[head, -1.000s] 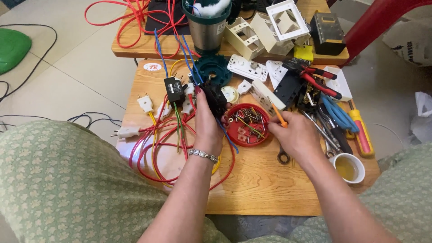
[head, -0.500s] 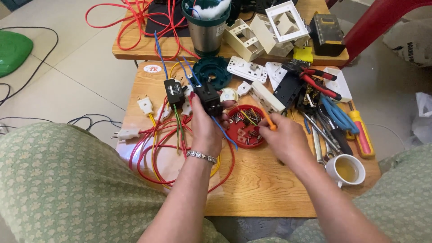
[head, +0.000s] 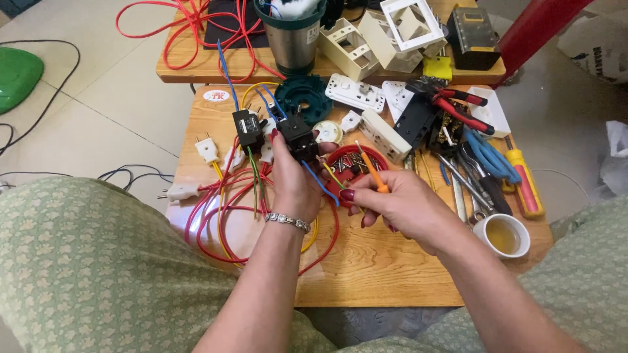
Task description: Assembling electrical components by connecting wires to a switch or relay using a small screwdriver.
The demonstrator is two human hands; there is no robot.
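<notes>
Head view: left hand [head: 294, 186] clamped on a black switch module [head: 299, 137], held up over the tabletop [head: 366, 261]. Right hand [head: 399, 206] pinches an orange screwdriver [head: 374, 173], shaft tilted up-left, tip just right of the module. Red dish [head: 383, 157] below.

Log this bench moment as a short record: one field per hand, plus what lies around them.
left hand: holds a black switch block with wires attached
right hand: holds an orange screwdriver, tip toward the block
under hands: red round tray of small parts
left of hands: red wire loops, white plugs
right of hands: pliers, white cup
surface: wooden table
</notes>
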